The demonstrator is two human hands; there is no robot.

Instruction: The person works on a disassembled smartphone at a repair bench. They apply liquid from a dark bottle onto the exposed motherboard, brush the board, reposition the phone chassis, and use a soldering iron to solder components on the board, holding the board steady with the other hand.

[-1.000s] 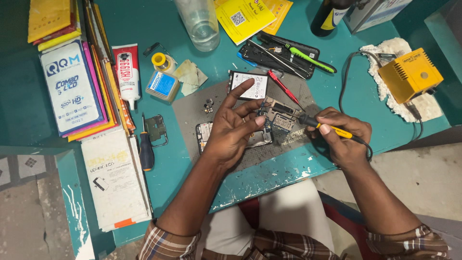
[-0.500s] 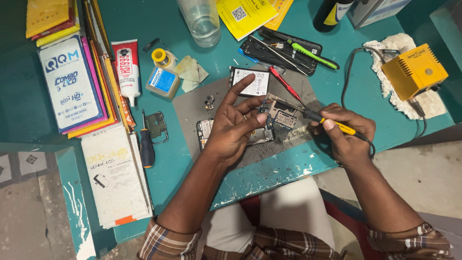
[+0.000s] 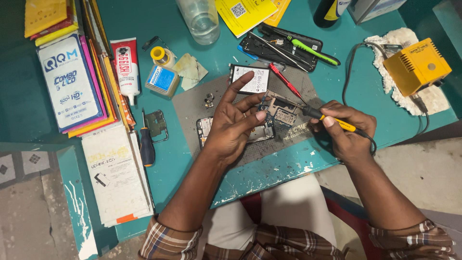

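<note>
opened phone point(image 3: 269, 113) on the grey mat point(image 3: 192, 106) mid-surface looks light and fragile so pin it by the frame edges, left hand point(image 3: 238, 123) half-open steadying it with fingertips, right hand point(image 3: 346, 132) closed round the soldering iron point(image 3: 332, 119), yellow station point(image 3: 416, 65) off right.

A worn teal-painted wooden surface point(image 3: 288, 166) is filling most of the view from above.

Its front edge is showing chips and pale scuffs where the paint is wearing away, and a lower teal ledge point(image 3: 72, 192) is running down along the left side, streaked with white. Beside that ledge a patterned grey tiled floor point(image 3: 24, 173) is showing, and at the right a plain dusty concrete floor point(image 3: 423, 168) is lying beyond the edge. Even, soft light is falling across everything, casting only faint shadows.
</note>
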